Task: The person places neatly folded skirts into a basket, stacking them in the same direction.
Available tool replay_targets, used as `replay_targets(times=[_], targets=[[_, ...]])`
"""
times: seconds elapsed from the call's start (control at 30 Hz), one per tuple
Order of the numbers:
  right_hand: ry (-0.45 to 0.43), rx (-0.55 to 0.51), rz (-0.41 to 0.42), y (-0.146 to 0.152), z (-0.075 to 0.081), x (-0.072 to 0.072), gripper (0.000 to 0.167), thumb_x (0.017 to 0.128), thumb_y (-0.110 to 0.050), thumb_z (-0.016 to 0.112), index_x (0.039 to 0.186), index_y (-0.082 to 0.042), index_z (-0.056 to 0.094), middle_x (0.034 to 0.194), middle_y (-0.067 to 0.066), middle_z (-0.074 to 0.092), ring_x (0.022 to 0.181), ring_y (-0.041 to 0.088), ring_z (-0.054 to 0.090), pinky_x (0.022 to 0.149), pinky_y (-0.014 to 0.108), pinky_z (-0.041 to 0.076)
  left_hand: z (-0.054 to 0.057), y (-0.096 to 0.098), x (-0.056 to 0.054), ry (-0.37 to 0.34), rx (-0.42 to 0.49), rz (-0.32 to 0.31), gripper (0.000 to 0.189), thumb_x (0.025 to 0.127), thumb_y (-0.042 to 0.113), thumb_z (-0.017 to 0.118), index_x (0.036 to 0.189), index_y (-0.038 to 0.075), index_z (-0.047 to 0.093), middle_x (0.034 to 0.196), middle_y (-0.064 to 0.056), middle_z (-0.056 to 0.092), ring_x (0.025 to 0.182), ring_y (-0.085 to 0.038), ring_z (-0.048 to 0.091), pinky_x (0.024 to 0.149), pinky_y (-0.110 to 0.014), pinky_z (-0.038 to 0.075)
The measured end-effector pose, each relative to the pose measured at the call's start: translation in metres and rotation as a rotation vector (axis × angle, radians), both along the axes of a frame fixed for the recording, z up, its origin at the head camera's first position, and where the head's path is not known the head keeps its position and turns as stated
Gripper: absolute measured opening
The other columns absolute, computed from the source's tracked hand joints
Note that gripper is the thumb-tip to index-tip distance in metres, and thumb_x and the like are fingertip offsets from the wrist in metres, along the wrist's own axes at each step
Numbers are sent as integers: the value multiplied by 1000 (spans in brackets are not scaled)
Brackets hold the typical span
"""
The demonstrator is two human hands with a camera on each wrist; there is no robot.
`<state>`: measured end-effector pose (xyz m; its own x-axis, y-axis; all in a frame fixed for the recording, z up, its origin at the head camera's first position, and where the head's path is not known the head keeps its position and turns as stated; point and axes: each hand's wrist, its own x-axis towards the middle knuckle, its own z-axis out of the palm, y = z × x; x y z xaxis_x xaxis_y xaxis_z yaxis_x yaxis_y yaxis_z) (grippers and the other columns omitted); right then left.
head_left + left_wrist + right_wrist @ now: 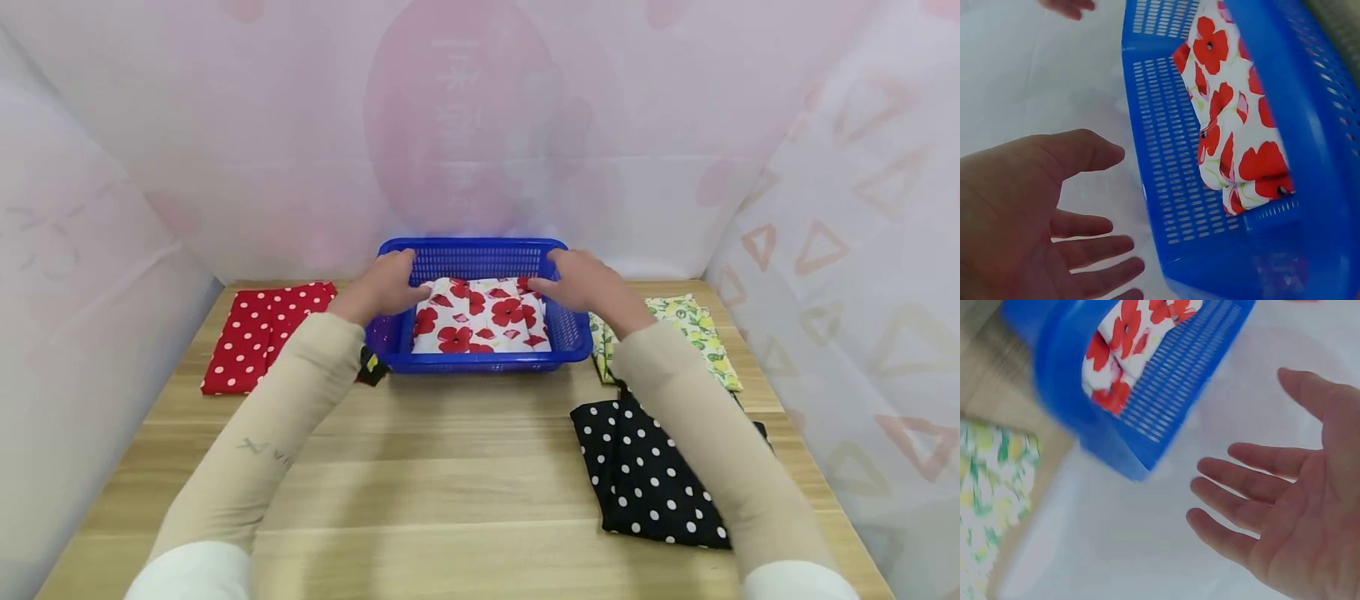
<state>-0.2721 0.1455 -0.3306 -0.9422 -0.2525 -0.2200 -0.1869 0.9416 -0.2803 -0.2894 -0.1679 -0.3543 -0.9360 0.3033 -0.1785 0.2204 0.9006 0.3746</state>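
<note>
A blue plastic basket (480, 362) stands at the back of the table, a folded white cloth with red flowers (480, 321) lying inside it. Over the basket's left side is my left hand (387, 283), thumb and fingers apart and holding nothing. My right hand (583, 285) mirrors it over the right side. In the left wrist view, a gap shows between the fingers (1094, 250) and the basket's rim. The right wrist view likewise has the fingers (1241, 481) spread, away from the basket (1147, 440).
Left of the basket lies a folded red polka-dot cloth (258, 333), with a small black and yellow cloth (372, 367) partly hidden near it. A lemon-print cloth (693, 333) and a black polka-dot cloth (652, 475) lie on the right, partly under my right arm. Pale printed sheets (480, 125) surround the wooden table (450, 500).
</note>
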Motion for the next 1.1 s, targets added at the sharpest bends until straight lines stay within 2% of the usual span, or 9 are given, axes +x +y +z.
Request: replay_targets(times=[0.1, 0.17, 0.27, 0.37, 0.5, 0.67, 0.83, 1.1], targets=[[32, 35, 57, 17, 9, 26, 85, 108, -58, 47, 165, 1, 26, 170, 26, 32, 159, 45, 29, 129, 62, 28, 0, -8, 19, 62, -86, 7, 89, 102, 44, 61, 163, -9, 22, 170, -31, 27, 159, -50, 25, 129, -64, 26], [65, 34, 80, 31, 10, 46, 86, 107, -61, 45, 166, -2, 25, 170, 26, 32, 159, 46, 29, 129, 63, 28, -4, -15, 30, 104, -117, 30, 94, 100, 49, 62, 165, -6, 22, 171, -30, 26, 158, -51, 26, 127, -67, 28], [109, 8, 102, 52, 6, 75, 86, 107, -65, 43, 167, -6, 26, 169, 26, 34, 157, 47, 33, 127, 65, 30, -17, -28, 43, 163, -133, 57, 98, 97, 55, 63, 165, -3, 22, 171, -30, 25, 157, -52, 28, 124, -71, 30], [125, -21, 95, 72, -1, 102, 86, 107, -64, 43, 167, -6, 24, 168, 27, 34, 156, 49, 33, 126, 67, 29, -35, -38, 49, 181, -92, 86, 102, 96, 60, 60, 167, -1, 19, 172, -30, 21, 158, -53, 23, 124, -73, 27], [136, -27, 48, 98, -19, 131, 86, 108, -62, 44, 167, -2, 24, 168, 30, 31, 155, 52, 30, 126, 70, 27, -58, -40, 51, 171, -26, 114, 107, 95, 66, 55, 169, 2, 11, 176, -28, 9, 161, -53, 12, 127, -73, 19], [127, -32, -22, 125, -50, 156, 89, 107, -64, 45, 165, 1, 26, 167, 32, 31, 154, 54, 30, 123, 72, 27, -75, -34, 50, 170, -5, 109, 108, 96, 66, 53, 169, 1, 7, 177, -26, 1, 163, -51, 8, 131, -69, 13], [92, -28, -100, 153, -81, 175, 92, 106, -64, 47, 163, 6, 28, 165, 35, 31, 151, 58, 30, 119, 76, 28, -86, -27, 50, 158, -3, 92, 106, 98, 64, 53, 168, -1, 8, 177, -26, -2, 164, -50, 5, 133, -64, 11], [57, -30, -209, 193, -112, 191, 95, 106, -63, 47, 161, 12, 26, 163, 42, 25, 148, 64, 25, 116, 78, 27, -87, -26, 50, 179, -36, 92, 103, 99, 63, 49, 167, -4, 9, 176, -28, -3, 164, -50, 2, 133, -64, 10]])
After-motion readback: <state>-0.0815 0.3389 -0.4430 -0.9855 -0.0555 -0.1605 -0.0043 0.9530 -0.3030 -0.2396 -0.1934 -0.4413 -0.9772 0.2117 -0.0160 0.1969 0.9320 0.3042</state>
